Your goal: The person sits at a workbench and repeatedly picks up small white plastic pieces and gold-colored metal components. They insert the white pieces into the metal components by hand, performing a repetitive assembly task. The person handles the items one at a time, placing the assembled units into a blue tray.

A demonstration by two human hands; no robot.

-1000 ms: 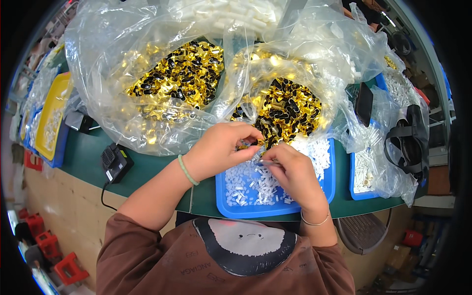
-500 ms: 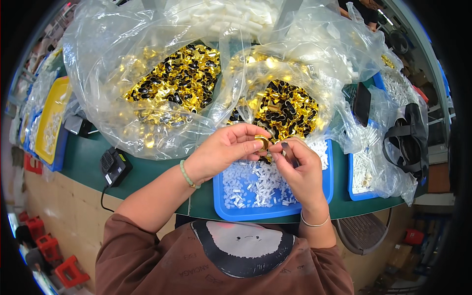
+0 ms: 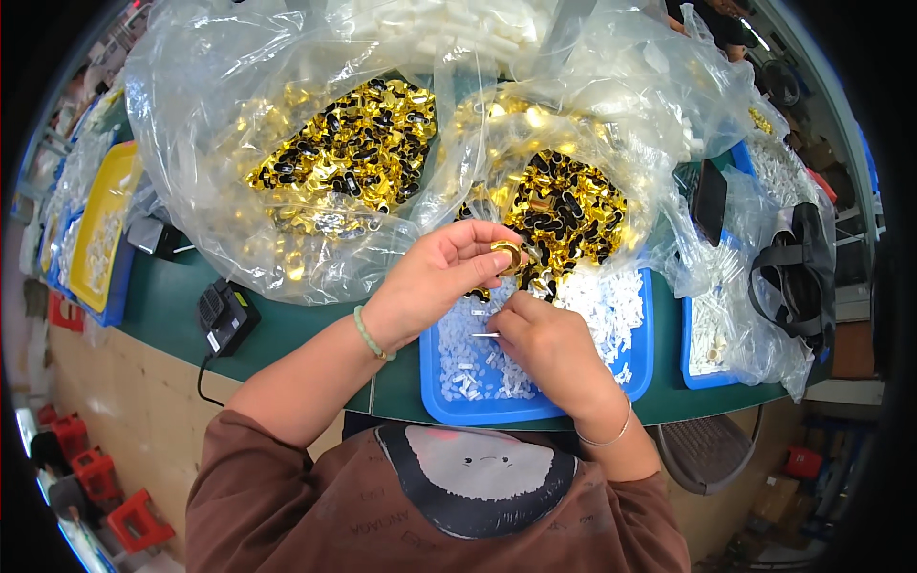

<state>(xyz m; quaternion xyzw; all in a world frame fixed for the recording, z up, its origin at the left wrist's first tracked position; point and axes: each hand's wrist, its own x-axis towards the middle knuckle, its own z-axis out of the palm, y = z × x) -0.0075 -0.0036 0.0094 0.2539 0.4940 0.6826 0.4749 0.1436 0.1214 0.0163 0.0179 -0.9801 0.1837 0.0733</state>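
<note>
On the green tabletop point(image 3: 287, 325), an open clear plastic bag point(image 3: 645, 162) sits just beyond the blue tray point(image 3: 458, 413), probably to shorten reaches. Where they meet, the left hand point(image 3: 444, 263) pinches a rounded gold fitting point(image 3: 508, 253), likely keeping its rim exposed; its long axis is unclear. The right hand point(image 3: 554, 344) grasps a thin tool point(image 3: 485, 334), tip leftward, long axis running crosswise above white pieces point(image 3: 607, 306).
</note>
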